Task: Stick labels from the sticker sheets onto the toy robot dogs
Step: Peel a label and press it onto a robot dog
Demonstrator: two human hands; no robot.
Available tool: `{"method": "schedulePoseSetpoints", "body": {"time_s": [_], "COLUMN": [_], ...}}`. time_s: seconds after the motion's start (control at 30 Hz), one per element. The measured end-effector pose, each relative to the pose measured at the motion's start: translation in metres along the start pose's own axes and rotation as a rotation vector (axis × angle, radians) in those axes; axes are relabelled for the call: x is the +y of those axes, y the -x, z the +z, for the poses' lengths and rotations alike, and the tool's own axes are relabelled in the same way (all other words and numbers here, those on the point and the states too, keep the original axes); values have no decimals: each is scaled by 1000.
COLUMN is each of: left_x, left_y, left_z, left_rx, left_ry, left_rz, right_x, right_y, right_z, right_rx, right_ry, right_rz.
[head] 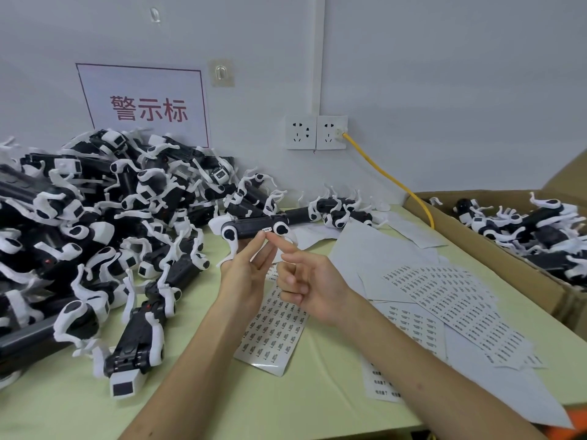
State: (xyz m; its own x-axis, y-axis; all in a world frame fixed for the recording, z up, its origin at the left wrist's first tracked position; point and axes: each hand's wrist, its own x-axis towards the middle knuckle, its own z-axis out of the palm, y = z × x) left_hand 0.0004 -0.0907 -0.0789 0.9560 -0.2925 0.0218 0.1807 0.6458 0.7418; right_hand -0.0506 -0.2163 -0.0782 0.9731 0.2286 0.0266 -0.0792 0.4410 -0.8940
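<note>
Up off the table (197,404), the left hand (244,274) holds a toy robot dog (251,229) level, its nearly straight fingers rising to the black body's underside and its thumb by a dangling white leg. The right hand (305,281) has its index finger stretched out and the other fingers curled in; that fingertip touches the dog's side just beside a small white label (266,230) stuck there, next to the rear hip joint. Directly below the held dog and the hands lies a sticker sheet (273,331) printed with rows of small labels. More sticker sheets (451,300) and bare backing papers (374,249) spread out to the right of the dog. Left of the dog a big heap of black-and-white robot dogs (95,233) is piled against the wall. Just behind it a few more dogs (343,211) lie in a loose row. Far to its right an open cardboard box (495,249) holds further dogs. Above the dog, two wall sockets (316,131) sit side by side with a yellow cable (390,179) plugged into the right one, and a red-lettered sign (143,106) hangs up to the left.
</note>
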Motion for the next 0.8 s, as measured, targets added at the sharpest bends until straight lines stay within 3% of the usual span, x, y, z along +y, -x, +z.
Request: {"method": "schedulePoseSetpoints", "body": {"time_s": [0.8], "left_x": [-2], "left_y": [-2], "left_z": [0], "left_rx": [89], "left_ry": [-24], "left_rz": [43], "right_x": [3], "right_y": [-2], "right_z": [-1], "right_rx": [-49], "right_ry": [-60], "right_rz": [13]}}
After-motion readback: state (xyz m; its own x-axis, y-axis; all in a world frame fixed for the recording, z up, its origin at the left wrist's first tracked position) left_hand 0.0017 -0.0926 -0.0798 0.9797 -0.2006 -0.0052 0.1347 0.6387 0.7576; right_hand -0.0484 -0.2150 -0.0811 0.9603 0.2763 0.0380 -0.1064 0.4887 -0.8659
